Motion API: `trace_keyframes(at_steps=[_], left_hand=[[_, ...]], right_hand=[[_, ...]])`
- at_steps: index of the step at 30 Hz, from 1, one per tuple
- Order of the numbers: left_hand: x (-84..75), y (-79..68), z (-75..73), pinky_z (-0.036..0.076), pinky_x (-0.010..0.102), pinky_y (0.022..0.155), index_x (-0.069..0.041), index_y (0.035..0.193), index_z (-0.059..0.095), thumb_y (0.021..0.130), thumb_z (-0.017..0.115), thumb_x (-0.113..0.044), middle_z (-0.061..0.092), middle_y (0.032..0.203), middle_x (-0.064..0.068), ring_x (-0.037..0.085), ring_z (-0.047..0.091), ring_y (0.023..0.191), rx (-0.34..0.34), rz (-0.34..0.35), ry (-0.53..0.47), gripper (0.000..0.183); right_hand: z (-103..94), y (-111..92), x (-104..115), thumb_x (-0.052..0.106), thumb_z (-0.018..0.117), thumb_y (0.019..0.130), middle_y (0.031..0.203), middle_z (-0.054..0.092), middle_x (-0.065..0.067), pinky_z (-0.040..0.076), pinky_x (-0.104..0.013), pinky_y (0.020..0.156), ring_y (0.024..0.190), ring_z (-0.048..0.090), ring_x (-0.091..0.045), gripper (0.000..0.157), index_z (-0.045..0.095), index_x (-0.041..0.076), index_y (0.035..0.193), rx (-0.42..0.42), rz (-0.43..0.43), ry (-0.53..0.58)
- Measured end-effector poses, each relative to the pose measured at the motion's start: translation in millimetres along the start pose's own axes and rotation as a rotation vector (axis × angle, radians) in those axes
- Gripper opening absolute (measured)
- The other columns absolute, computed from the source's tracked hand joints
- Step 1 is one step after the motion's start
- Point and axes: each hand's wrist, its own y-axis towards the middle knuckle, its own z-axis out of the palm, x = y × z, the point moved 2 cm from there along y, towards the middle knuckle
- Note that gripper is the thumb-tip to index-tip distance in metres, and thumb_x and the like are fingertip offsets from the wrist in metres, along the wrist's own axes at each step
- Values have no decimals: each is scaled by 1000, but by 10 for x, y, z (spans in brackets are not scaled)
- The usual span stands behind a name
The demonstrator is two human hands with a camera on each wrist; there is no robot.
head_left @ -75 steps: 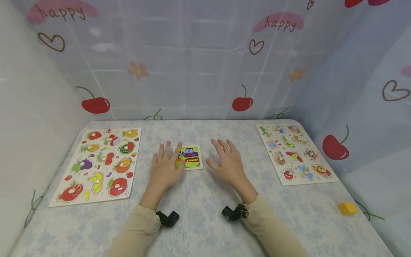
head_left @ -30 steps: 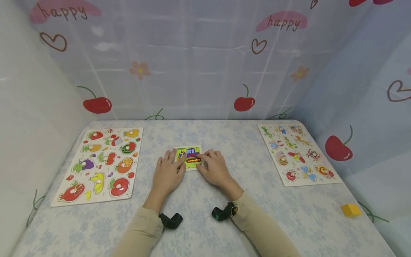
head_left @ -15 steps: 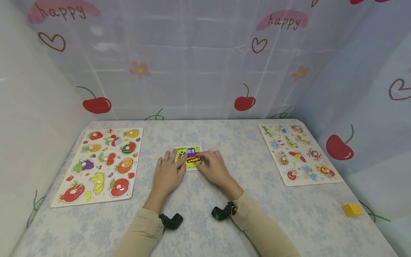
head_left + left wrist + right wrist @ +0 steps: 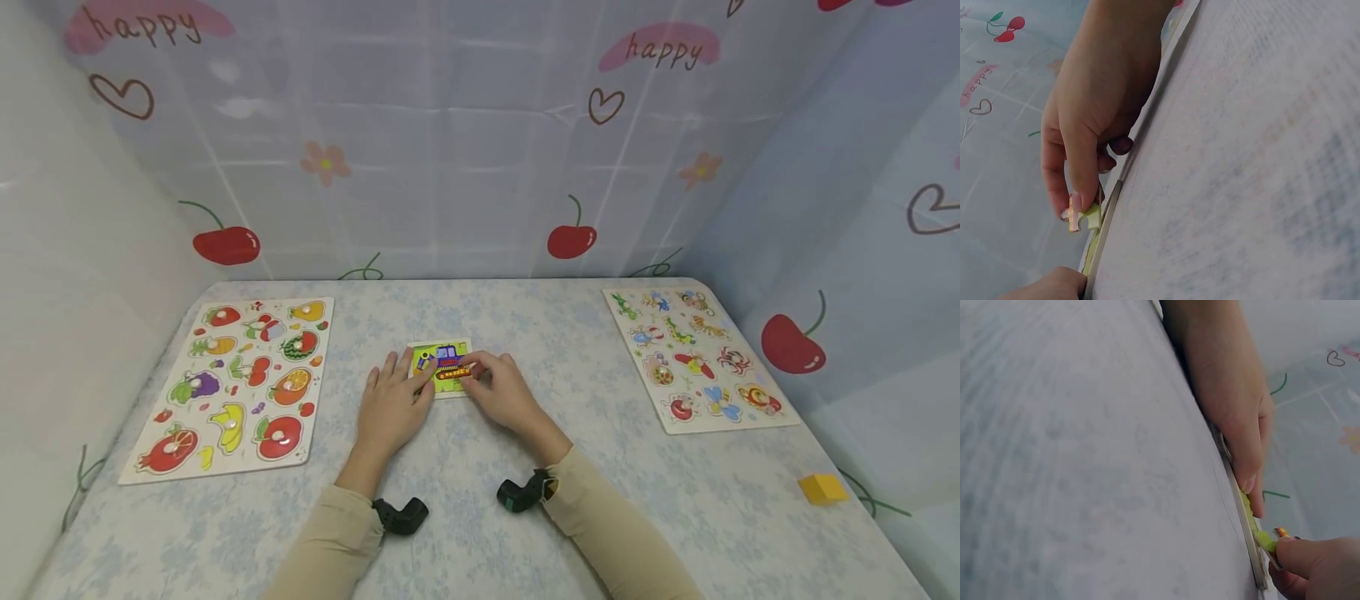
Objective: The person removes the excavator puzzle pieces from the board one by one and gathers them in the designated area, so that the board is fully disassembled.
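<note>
A small jigsaw puzzle with a purple tracked vehicle on a green ground lies in a white frame in the middle of the table. My left hand lies flat at its left side, thumb and forefinger extended onto the picture and fingers straight. At the right side my right hand pinches a jigsaw piece between thumb and forefinger. In the right wrist view that piece tilts up from the frame, showing green and some orange. My right fingertips hide part of the puzzle's right side in the head view.
A fruit puzzle board lies at the left of the table, and an animal puzzle board at the right. A yellow block rests near the right edge. Printed curtains stand behind the table.
My right hand has come left from above the table to the puzzle. Over the last half second it has shifted slightly right, and the pinched piece now tilts. The left hand has stayed beside the puzzle.
</note>
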Motion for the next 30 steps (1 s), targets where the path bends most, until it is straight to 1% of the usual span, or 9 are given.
trace_keyframes(at_steps=[5,11,12,16,20,23,27,30], left_hand=[[-10,-3,-1,12,58,124,-37,148,45,104,38,-48,25,165,6,34,17,154,-1,-5,-8,46],[-9,-4,-4,12,59,124,-37,148,45,104,38,-47,25,165,6,34,17,154,0,-5,-29,46],[-6,-5,-3,12,58,124,-37,148,45,104,38,-47,25,165,5,34,17,154,0,-4,-31,46],[5,-11,3,11,58,124,-37,148,45,104,38,-47,25,165,5,34,17,154,-3,-4,-39,46],[10,-13,3,11,59,124,-37,148,45,104,38,-47,25,165,5,34,16,154,-6,-3,-42,46],[6,-9,-1,12,59,124,-37,148,45,104,38,-47,25,165,6,34,17,154,-6,-2,-33,46],[5,-2,1,12,60,123,-37,148,45,104,38,-47,24,165,6,35,17,154,-1,-2,-24,46],[6,0,6,12,59,123,-37,148,45,104,38,-47,24,165,6,35,16,154,4,-1,-22,46]], right_hand=[[-127,-15,-23,22,65,96,95,64,2,40,-30,69,82,45,-17,28,66,20,124,2,23,39],[-347,-53,-131,23,65,97,97,66,0,39,-31,73,85,46,-19,29,65,22,125,3,61,15],[-389,-63,-156,23,65,96,97,66,-1,39,-32,73,85,46,-19,29,65,20,125,3,64,14],[-577,-123,-262,22,66,96,96,67,-3,40,-32,72,82,47,-20,30,65,17,126,14,79,-2],[-799,-205,-395,21,65,97,96,68,-5,43,-32,67,75,50,-20,30,65,15,126,40,100,-1],[-968,-271,-509,19,65,96,97,68,-8,43,-31,65,71,49,-19,30,64,13,126,39,112,-1],[-1170,-363,-654,17,65,96,99,67,-11,40,-30,65,72,47,-19,31,63,12,127,32,135,-36],[-1305,-426,-751,18,64,97,101,66,-11,40,-30,64,73,48,-19,32,62,13,128,38,172,-76]])
